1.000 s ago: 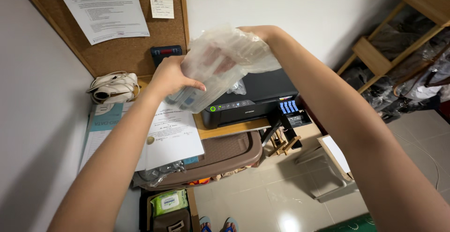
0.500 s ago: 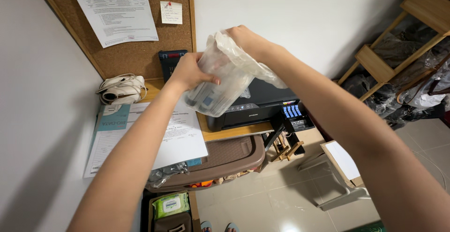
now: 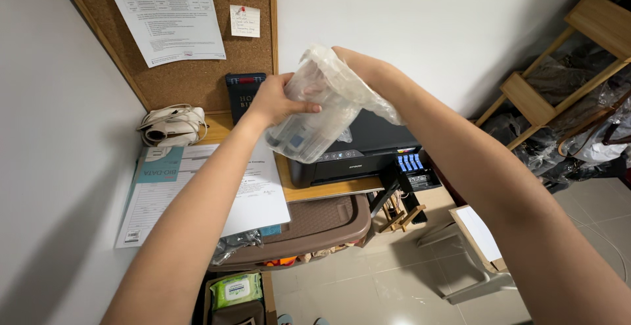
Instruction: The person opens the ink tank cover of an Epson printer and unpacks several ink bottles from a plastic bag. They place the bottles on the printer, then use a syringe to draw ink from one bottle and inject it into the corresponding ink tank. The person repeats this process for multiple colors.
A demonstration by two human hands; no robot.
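Both hands are holding a clear plastic bag [image 3: 322, 111] up in the air, above a black printer [image 3: 358, 154].

Left hand [image 3: 279, 101]: fingers curled round the near side of the bag, thumb lying across its front, gripping the plastic.

Right hand [image 3: 358, 69]: sitting at the top of the bag, mostly covered by the crumpled plastic. Fingers hidden; cannot tell how they are closing.

Bag contents: something pale with a blue patch is showing through the lower part; too blurred to identify.

Surroundings: the printer is standing on a wooden desk [image 3: 328, 188]. Papers [image 3: 197, 193] are lying on the desk to the left, with a coiled white cable [image 3: 172, 124] behind them. A cork board [image 3: 190, 69] is hanging on the wall behind. A brown plastic lid [image 3: 315, 223] is sitting under the desk edge.
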